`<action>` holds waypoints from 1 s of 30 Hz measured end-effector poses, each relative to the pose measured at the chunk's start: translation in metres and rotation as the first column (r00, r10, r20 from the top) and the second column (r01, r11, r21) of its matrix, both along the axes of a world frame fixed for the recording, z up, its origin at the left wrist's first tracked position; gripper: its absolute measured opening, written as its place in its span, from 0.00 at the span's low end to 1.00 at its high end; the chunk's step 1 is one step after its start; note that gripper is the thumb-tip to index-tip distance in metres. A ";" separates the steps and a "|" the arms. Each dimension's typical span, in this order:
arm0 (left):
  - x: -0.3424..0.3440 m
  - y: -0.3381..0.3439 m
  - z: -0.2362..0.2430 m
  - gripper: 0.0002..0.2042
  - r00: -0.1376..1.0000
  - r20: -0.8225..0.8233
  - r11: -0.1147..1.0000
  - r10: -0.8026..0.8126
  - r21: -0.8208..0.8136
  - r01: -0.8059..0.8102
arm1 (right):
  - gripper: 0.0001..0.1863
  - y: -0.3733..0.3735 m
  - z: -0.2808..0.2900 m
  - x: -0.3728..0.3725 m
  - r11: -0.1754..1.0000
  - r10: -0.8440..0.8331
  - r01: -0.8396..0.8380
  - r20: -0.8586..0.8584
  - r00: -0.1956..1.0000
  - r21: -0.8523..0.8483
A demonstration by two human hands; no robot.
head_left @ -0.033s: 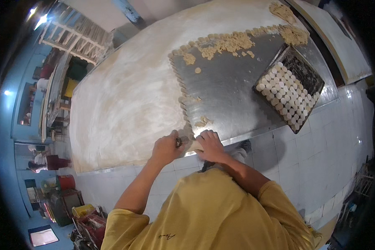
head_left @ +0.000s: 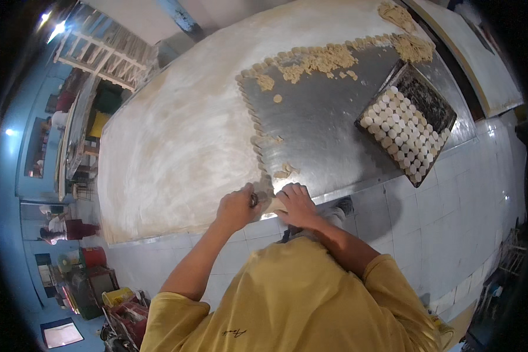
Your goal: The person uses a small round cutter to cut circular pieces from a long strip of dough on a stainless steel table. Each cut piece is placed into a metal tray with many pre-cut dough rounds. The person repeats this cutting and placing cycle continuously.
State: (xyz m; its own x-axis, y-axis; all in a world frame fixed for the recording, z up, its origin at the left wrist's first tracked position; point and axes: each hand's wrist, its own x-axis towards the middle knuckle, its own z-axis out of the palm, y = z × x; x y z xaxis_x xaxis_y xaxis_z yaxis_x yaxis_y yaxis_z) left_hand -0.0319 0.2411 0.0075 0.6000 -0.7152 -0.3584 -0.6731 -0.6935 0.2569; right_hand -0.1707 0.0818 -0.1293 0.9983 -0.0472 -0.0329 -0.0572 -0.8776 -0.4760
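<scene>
Head view: L hand [head_left: 237, 209] curled round a small dark ring-shaped tool [head_left: 253, 200] at the nr. edge of the floured dough sheet [head_left: 170, 146]. R hand [head_left: 297, 206] is just beside it, fingers bent, down by the dough at the table edge; can't tell if pinching or only resting. Sheet lies mostly beyond & L of both hands on the metal table [head_left: 328, 135]; its scalloped edge runs from btwn. the hands up the table, then turns R.

Containers: black baking tray [head_left: 419, 91] well off to R, 1 corner past the table edge, w/ pale dough discs [head_left: 400, 142] packed over its nr. part, far end bare. Dough scraps [head_left: 320, 63] heaped along the sheet's far cut edge, outside the tray. Lower L: yellow bucket [head_left: 117, 297], contents unclear.
</scene>
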 end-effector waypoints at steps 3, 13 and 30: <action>-0.007 -0.011 -0.006 0.23 0.997 -0.035 0.998 -0.065 0.009 0.066 | 0.29 0.000 -0.017 -0.005 0.999 -0.046 0.040 0.238 0.970 0.030; 0.020 -0.033 -0.065 0.18 0.952 -0.263 0.988 -0.154 -0.049 0.146 | 0.22 -0.007 -0.050 0.002 0.993 -0.041 0.004 0.311 0.950 0.120; 0.035 -0.008 -0.022 0.20 0.990 0.092 0.992 -0.106 -0.064 0.112 | 0.37 -0.018 -0.016 0.043 0.896 -0.417 0.332 0.304 0.857 0.294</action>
